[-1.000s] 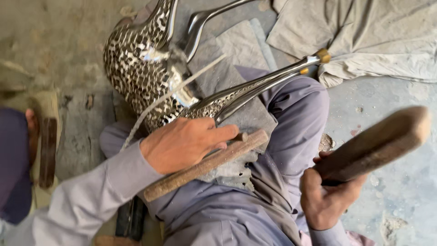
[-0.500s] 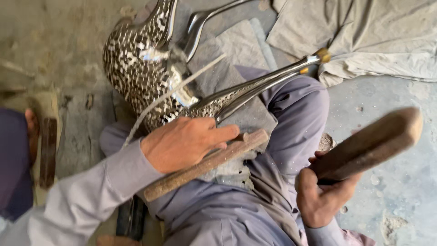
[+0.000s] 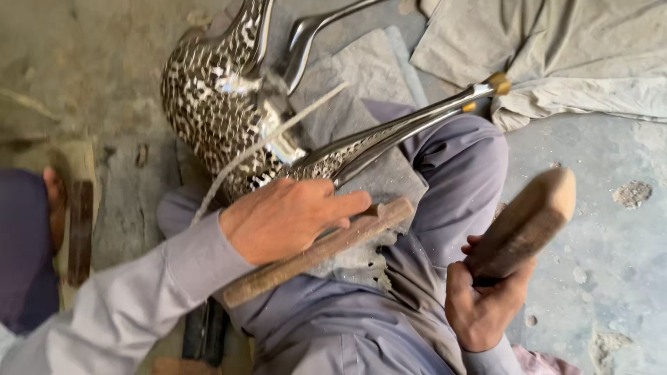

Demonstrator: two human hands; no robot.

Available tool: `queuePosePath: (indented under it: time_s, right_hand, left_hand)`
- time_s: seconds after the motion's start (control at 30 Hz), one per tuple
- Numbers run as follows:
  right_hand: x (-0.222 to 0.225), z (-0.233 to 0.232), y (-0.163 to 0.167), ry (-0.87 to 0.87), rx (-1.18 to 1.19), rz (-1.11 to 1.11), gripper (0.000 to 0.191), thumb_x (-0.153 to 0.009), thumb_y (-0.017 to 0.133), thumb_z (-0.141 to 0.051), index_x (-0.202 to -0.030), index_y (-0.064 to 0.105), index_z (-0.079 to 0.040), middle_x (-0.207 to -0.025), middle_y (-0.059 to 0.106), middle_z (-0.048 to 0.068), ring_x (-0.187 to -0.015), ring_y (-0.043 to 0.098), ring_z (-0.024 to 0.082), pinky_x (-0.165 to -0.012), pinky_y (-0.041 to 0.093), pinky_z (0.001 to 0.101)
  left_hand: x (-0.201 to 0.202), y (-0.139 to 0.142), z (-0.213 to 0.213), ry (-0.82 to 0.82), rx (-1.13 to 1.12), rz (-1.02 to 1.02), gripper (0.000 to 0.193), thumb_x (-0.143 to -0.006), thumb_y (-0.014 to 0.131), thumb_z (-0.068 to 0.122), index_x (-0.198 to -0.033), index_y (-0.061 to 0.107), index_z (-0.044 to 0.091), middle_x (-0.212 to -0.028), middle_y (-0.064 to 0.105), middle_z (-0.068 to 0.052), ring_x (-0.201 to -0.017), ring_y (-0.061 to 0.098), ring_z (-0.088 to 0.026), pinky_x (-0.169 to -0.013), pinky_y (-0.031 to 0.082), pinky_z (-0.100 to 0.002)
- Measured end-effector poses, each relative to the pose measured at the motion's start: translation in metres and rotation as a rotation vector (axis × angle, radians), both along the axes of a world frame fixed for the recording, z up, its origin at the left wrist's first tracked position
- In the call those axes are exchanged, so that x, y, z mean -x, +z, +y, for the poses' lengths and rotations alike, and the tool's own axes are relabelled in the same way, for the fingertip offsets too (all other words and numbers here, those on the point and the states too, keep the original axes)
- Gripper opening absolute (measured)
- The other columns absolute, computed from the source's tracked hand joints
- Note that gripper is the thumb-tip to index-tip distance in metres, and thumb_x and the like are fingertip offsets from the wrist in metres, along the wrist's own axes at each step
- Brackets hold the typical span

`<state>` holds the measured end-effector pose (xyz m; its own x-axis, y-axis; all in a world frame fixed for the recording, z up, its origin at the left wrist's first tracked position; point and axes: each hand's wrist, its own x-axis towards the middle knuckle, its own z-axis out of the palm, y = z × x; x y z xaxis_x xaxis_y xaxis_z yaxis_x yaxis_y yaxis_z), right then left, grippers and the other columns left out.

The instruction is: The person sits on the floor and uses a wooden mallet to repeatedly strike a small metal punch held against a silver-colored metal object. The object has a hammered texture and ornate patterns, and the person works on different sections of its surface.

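Dropping lower than before, the right hand (image 3: 483, 305) grips the wooden mallet (image 3: 522, 222); the left hand (image 3: 288, 219) stays clamped on the wooden rod (image 3: 319, 251) against the hammered metal bird (image 3: 222, 104).

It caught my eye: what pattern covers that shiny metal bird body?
In the head view, the metal bird body bears a scale-like pattern of small dark and silver patches.

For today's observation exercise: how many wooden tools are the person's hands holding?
2. One wooden stick lies across the lap under the left hand; one wooden mallet is raised in the right hand. Others may be hidden.
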<state>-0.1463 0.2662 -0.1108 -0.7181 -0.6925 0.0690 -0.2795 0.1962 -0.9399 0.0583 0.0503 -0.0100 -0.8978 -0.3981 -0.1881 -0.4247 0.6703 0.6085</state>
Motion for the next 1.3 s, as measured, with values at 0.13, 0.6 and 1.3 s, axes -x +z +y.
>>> queuePosePath:
  time_s: [0.13,0.6,1.3]
  right_hand:
    - [-0.001,0.001,0.002,0.229,-0.200,0.421,0.050,-0.075,0.065,0.001,-0.124,0.058,-0.003,-0.100,0.067,0.021,-0.092,0.067,0.036,-0.082,0.052,0.0421]
    - [0.011,0.008,0.011,0.285,-0.326,0.437,0.062,-0.066,0.066,0.004,-0.126,0.059,-0.004,-0.101,0.068,0.025,-0.091,0.067,0.040,-0.078,0.051,0.0430]
    - [0.023,-0.007,0.023,0.140,-0.255,0.271,0.064,-0.075,0.066,-0.005,-0.139,0.054,-0.002,-0.099,0.070,0.020,-0.084,0.072,0.030,-0.077,0.054,0.0385]
  left_hand:
    - [0.001,-0.001,-0.001,-0.026,0.042,0.033,0.026,-0.093,0.068,0.023,-0.116,0.058,0.016,-0.069,0.059,-0.015,-0.067,0.068,-0.042,-0.053,0.055,-0.051]
    - [0.003,0.002,-0.002,-0.014,0.032,0.001,0.025,-0.092,0.068,0.019,-0.116,0.061,0.018,-0.066,0.059,-0.015,-0.066,0.069,-0.040,-0.053,0.055,-0.050]
    - [-0.028,-0.013,0.024,0.253,0.096,0.283,0.044,-0.094,0.072,0.025,-0.134,0.057,0.016,-0.082,0.069,-0.004,-0.065,0.071,-0.022,-0.055,0.056,-0.038]
